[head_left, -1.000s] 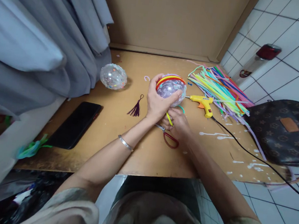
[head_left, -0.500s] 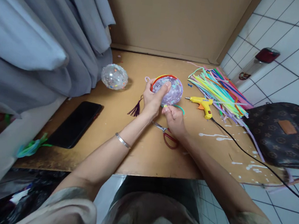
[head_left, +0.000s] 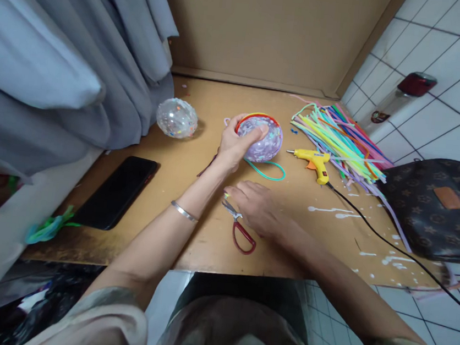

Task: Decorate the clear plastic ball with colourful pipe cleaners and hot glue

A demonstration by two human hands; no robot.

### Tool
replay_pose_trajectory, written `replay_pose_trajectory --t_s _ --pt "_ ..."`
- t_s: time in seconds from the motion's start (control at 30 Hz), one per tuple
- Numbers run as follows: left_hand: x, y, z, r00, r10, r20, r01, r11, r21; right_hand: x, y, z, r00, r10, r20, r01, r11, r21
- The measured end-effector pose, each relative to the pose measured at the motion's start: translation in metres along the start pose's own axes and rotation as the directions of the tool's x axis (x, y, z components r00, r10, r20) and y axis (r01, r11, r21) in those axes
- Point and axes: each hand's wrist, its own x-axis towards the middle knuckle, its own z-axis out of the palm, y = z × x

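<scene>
Apparently it's steadying work: left hand [head_left: 234, 146] grips the ball [head_left: 265, 146]; right hand [head_left: 256, 207], grip unclear, is below the ball; next needs likely steadiness.

A wooden table [head_left: 205, 247] carries a clear ball [head_left: 177, 118], a black phone [head_left: 116, 193], red-handled scissors [head_left: 243, 235] and a yellow glue gun [head_left: 314, 163]. A heap of colourful pipe cleaners [head_left: 339, 138] lies beyond the glue gun, near a dark patterned bag [head_left: 441, 210]. White streaks mark the surface.
</scene>
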Motion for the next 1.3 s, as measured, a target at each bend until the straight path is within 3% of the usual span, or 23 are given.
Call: replay_pose_trajectory --t_s 0.17,0.2,0.23,0.27,0.33,0.37,0.43,0.57,0.63,0.7,0.8,0.87,0.97,1.13,1.3 --pt "0.002 -0.019 -0.014 0.993 0.114 -0.018 -0.107 0.969 0.222 -0.01 0.005 -0.019 0.993 -0.121 -0.01 0.12 0.962 0.245" --pt "0.003 -0.022 -0.015 0.992 0.127 -0.024 -0.117 0.961 0.251 -0.014 0.01 -0.022 0.998 -0.042 -0.04 0.051 0.963 0.264" --pt "0.003 -0.025 -0.017 0.99 0.139 -0.03 -0.125 0.953 0.274 -0.018 0.017 -0.025 0.989 0.116 -0.087 -0.093 0.968 0.233" --pt "0.003 -0.027 -0.017 0.988 0.149 -0.033 -0.134 0.947 0.291 -0.022 0.026 -0.026 0.932 0.327 -0.153 -0.303 0.939 0.16" --pt "0.003 -0.03 -0.018 0.985 0.169 -0.039 -0.149 0.941 0.305 -0.027 0.049 -0.024 0.72 0.655 -0.227 -0.678 0.735 -0.03" --pt "0.003 -0.031 -0.018 0.983 0.179 -0.042 -0.157 0.939 0.307 -0.027 0.061 -0.021 0.646 0.733 -0.213 -0.762 0.639 -0.108" --pt "0.003 -0.032 -0.017 0.979 0.201 -0.046 -0.177 0.933 0.313 -0.025 0.08 -0.016 0.582 0.792 -0.186 -0.811 0.549 -0.2" --pt "0.0 -0.029 -0.018 0.976 0.217 -0.036 -0.193 0.924 0.33 -0.014 0.094 -0.013 0.561 0.826 -0.055 -0.811 0.535 -0.235" --pt "0.0 -0.027 -0.019 0.978 0.204 -0.047 -0.177 0.927 0.332 -0.012 0.091 -0.015 0.59 0.807 0.015 -0.786 0.579 -0.218" --pt "0.001 -0.027 -0.02 0.977 0.201 -0.068 -0.167 0.927 0.335 -0.016 0.085 -0.019 0.695 0.719 0.022 -0.706 0.687 -0.172" --pt "0.001 -0.028 -0.021 0.975 0.209 -0.076 -0.171 0.924 0.342 -0.025 0.077 -0.026 0.864 0.494 -0.097 -0.5 0.865 -0.049" --pt "0.0 -0.029 -0.019 0.978 0.2 -0.059 -0.168 0.924 0.343 -0.026 0.074 -0.031 0.891 0.385 -0.239 -0.386 0.921 0.046" --pt "-0.006 -0.03 -0.015 0.988 0.151 -0.027 -0.132 0.925 0.356 -0.017 0.073 -0.036 0.825 0.383 -0.415 -0.328 0.923 0.201" --pt "-0.014 -0.025 -0.015 0.992 0.113 0.05 -0.124 0.923 0.364 0.003 0.079 -0.028 0.708 0.497 -0.501 -0.326 0.86 0.391" --pt "-0.007 -0.03 -0.023 0.976 0.159 0.15 -0.204 0.906 0.37 0.01 0.083 -0.012 0.511 0.652 -0.56 -0.425 0.758 0.496"
